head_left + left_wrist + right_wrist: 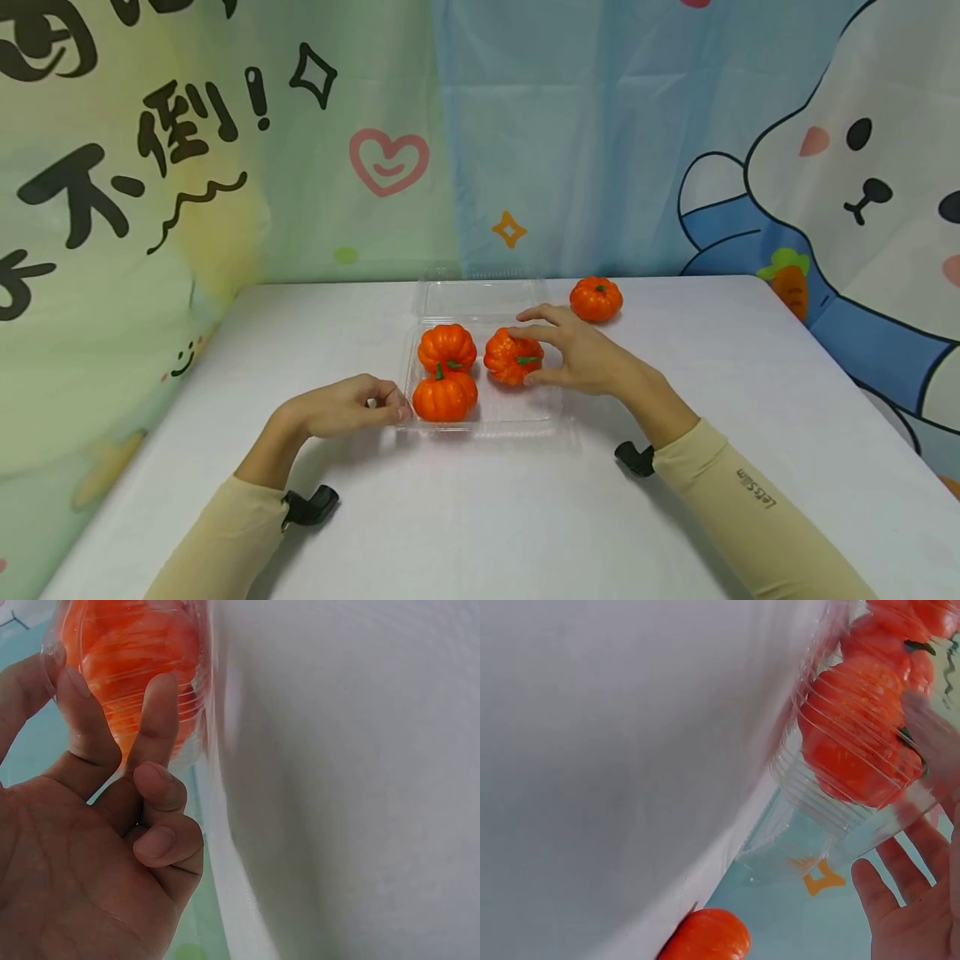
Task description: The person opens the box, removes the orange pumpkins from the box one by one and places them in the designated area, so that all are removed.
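A clear plastic clamshell box (525,408) lies open on the table, lid leaning back. Inside on the left sit two small orange pumpkins, a rear one (447,346) and a front one (445,397). My left hand (348,408) pinches the box's front left corner; the left wrist view shows fingertips (56,656) at its rim. On the box's right side, my right hand (581,350) holds a third pumpkin (510,357), tipped with its green stem to the right, between thumb and forefinger. Its other fingers (907,870) stretch out past the box wall.
Another orange pumpkin (596,299) stands on the white table (480,517) behind the right hand, near the back edge. A printed cloth backdrop (570,150) hangs behind the table. Each sleeved forearm wears a black wrist mount (311,504).
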Motion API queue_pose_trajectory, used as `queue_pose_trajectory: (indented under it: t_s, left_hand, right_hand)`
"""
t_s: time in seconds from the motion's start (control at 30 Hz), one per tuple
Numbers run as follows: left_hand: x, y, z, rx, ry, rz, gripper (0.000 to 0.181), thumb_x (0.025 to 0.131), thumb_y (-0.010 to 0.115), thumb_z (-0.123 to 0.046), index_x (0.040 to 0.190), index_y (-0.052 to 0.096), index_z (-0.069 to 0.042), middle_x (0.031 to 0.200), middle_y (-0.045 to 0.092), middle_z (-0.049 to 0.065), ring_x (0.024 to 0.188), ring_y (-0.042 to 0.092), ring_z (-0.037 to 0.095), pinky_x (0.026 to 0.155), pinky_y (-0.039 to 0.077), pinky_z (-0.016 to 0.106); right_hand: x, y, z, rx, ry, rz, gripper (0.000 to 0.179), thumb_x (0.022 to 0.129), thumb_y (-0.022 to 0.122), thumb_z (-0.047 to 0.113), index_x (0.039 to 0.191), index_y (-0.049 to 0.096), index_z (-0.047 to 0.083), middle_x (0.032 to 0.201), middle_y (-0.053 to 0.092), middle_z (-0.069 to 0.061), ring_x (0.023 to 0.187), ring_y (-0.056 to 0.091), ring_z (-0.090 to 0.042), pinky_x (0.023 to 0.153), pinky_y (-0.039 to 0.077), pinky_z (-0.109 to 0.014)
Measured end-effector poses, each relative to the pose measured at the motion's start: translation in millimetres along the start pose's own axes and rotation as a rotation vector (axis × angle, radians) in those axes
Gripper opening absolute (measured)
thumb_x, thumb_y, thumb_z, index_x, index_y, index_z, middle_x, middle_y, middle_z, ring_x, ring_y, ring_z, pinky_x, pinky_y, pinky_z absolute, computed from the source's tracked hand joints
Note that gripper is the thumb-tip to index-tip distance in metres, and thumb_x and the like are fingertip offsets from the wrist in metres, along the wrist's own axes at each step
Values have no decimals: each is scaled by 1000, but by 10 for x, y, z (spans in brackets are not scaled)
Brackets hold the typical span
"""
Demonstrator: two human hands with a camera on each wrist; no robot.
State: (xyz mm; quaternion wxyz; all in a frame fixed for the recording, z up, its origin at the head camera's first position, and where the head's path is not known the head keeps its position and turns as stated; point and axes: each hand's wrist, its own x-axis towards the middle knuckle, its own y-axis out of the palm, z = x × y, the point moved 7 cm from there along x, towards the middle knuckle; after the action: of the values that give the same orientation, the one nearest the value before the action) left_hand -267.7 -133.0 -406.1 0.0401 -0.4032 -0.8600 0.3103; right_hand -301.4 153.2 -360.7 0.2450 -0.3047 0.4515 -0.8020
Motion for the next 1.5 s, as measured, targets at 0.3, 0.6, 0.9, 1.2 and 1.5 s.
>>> queue_pose_trajectory:
  t_s: [0.3, 0.6, 0.9, 1.2, 1.5]
  left_hand:
    - [-1, -7, 11, 2, -16, -1, 28, 102, 61, -27, 91, 66, -1, 86, 59, 0, 78, 45, 12, 70, 36, 26]
    - [5, 1, 11, -10, -12, 3, 30, 102, 61, -26, 87, 64, 0, 82, 55, -5, 75, 44, 11, 69, 34, 26]
    - [4, 14, 6, -28, -15, 2, 33, 102, 60, -27, 87, 61, 3, 81, 53, -6, 73, 42, 10, 67, 33, 25]
    - [5, 10, -1, -19, -13, 1, 33, 102, 61, -26, 86, 60, 2, 80, 51, -6, 73, 41, 11, 67, 32, 26]
    - [-14, 11, -3, -21, -26, -2, 30, 102, 61, -27, 88, 64, 0, 83, 54, -5, 77, 44, 12, 70, 33, 26]
  right_hand:
    - [14, 77, -6, 1, 18, 47, 69, 83, 88, 23, 145, 59, 16, 140, 53, -10, 131, 48, -31, 109, 45, -50]
    - [42, 124, 58, 11, -11, 42, 73, 78, 92, 22, 143, 61, 17, 133, 51, -9, 125, 50, -29, 106, 46, -47]
    - [61, 155, 90, 35, -18, 55, 71, 80, 89, 14, 144, 59, 16, 135, 49, -10, 121, 56, -28, 103, 50, -44]
    - [52, 146, 109, 36, -48, 60, 71, 82, 87, 11, 146, 56, 13, 149, 47, -13, 136, 49, -31, 109, 46, -46]
    - [41, 106, 141, 23, -59, 37, 71, 83, 85, 9, 147, 55, 12, 152, 48, -8, 141, 46, -30, 111, 44, -47]
